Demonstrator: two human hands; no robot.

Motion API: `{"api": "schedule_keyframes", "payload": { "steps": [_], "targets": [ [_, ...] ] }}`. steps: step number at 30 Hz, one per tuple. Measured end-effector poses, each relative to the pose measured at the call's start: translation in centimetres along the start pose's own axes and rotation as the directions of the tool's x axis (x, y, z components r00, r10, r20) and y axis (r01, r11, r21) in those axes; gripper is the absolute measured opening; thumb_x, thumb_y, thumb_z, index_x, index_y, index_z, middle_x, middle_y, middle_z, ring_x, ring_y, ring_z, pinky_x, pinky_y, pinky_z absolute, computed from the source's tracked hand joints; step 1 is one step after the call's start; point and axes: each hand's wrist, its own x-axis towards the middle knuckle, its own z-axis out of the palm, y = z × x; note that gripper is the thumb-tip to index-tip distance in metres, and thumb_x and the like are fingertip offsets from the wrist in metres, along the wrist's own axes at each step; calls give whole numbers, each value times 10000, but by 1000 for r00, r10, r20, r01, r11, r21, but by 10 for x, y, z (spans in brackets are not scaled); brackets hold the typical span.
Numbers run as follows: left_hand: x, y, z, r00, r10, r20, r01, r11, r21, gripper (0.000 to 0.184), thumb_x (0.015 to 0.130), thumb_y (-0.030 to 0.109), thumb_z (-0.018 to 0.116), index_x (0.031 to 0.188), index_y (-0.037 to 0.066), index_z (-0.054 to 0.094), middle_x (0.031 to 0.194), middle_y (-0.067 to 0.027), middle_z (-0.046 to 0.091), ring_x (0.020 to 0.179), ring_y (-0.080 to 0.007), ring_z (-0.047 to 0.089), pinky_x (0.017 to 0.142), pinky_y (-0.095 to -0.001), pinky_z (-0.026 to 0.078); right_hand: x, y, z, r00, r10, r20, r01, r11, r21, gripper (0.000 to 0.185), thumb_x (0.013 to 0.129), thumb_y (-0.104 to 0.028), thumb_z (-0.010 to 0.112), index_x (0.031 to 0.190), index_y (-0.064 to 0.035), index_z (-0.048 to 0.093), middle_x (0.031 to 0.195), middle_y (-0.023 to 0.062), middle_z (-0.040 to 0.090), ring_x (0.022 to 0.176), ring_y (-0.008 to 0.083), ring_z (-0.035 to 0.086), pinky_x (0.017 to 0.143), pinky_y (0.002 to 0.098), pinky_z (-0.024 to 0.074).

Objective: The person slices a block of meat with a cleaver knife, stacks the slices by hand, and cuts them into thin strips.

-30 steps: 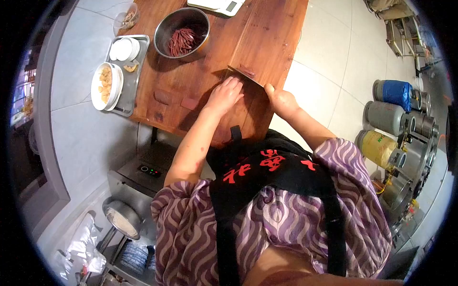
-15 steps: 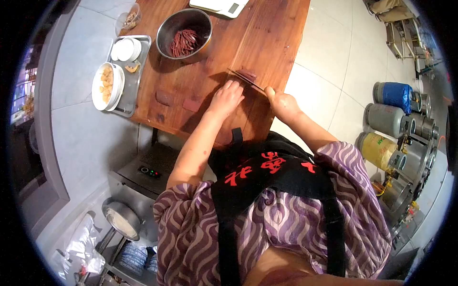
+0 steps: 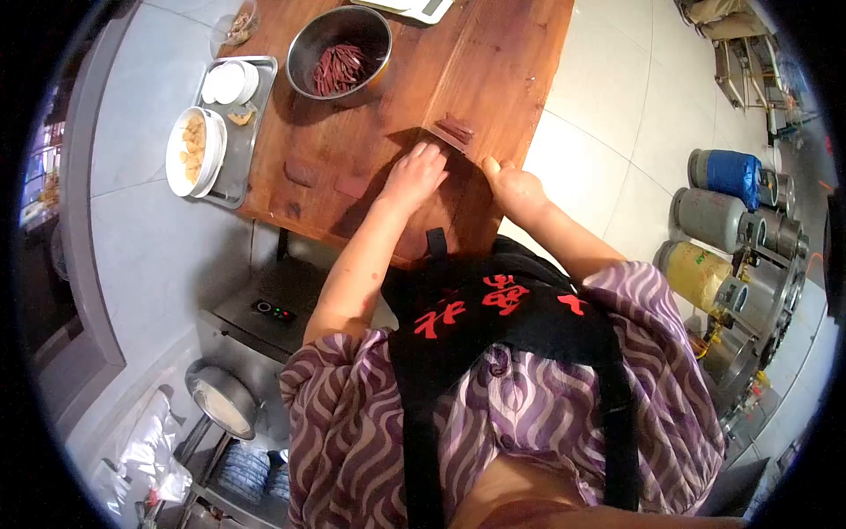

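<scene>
My right hand (image 3: 519,189) is closed around the handle of a kitchen knife (image 3: 448,139) near the table's right edge. Along the blade's far side lie thin dark red strips (image 3: 456,127) of food. My left hand (image 3: 416,175) is beside the blade, fingers bent and pressed down on a dark red food slab that they mostly hide. Further left on the wood rest two flat dark red pieces, one brownish (image 3: 300,173) and one redder (image 3: 352,186). A metal pot (image 3: 300,50) holds many similar strips (image 3: 342,70).
The wooden table (image 3: 493,62) carries a metal tray (image 3: 236,189) with white dishes and a bowl of yellowish chunks (image 3: 193,145). A white scale (image 3: 432,9) sits at the far edge. Gas cylinders (image 3: 708,218) stand right; a steel unit with a pan (image 3: 221,402) is lower left.
The knife blade has tilted, and the strips beyond it now show more plainly as separate pieces. Both hands stay nearly in place. The whole view has shifted slightly.
</scene>
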Motion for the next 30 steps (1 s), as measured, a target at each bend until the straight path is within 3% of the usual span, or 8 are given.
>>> {"api": "schedule_keyframes", "payload": {
  "steps": [5,8,11,18,21,24,27,30],
  "targets": [
    [2,-2,1,976,82,-200,-86,996,-12,252,794,188,706,946,22,592,998,-134,545,1034,-331,538,849,-423,507,3,18,20,998,-37,-55,38,999,26,215,828,-70,550,1017,-63,450,844,203,622,714,362,678,550,439,544],
    [2,-2,2,989,45,-140,-47,999,-16,275,792,188,710,976,22,589,1034,-135,549,1046,-334,537,859,-423,504,0,16,6,992,-66,-108,69,997,27,218,822,-63,553,1013,-58,450,833,195,621,699,358,678,546,431,545],
    [1,-1,-2,998,-39,51,39,999,0,295,798,194,709,1004,21,590,1077,-136,556,1063,-329,540,872,-414,503,1,4,8,998,-41,-52,40,999,-12,215,818,-63,557,1004,-56,449,827,191,625,706,359,679,551,429,548],
    [-6,-1,1,957,112,-269,-93,992,82,326,784,215,727,1017,24,600,1066,-117,577,1088,-303,539,902,-417,489,7,17,14,998,-51,-35,52,998,41,237,819,-74,568,1022,-47,447,834,201,626,757,353,685,586,433,557],
    [-5,1,-2,969,82,-233,-71,996,56,334,778,212,730,1026,28,603,1070,-115,584,1096,-300,542,908,-420,489,5,14,2,999,-37,-5,37,999,4,249,819,-77,571,1031,-48,443,846,206,627,754,356,684,588,436,557],
    [-6,-2,-3,985,-84,148,75,995,67,356,769,211,736,1044,27,606,1094,-129,584,1121,-310,534,923,-415,486,-2,-4,-11,997,-59,51,61,997,-46,236,828,-80,560,1032,-60,445,869,209,628,749,367,681,582,443,556],
    [-6,1,-8,999,-36,32,36,999,10,309,757,195,739,987,32,614,1061,-124,581,1090,-314,540,897,-413,495,1,-3,13,1000,-24,-12,23,1000,-6,225,836,-83,549,1035,-66,446,877,204,629,742,364,681,571,443,554],
    [-5,-1,-3,978,70,-195,-68,998,15,268,748,184,739,926,36,605,988,-110,566,1011,-308,549,841,-414,503,6,10,19,999,-41,-21,41,999,13,212,842,-81,538,1033,-69,447,889,208,625,719,370,678,556,445,554]
  ]
}}
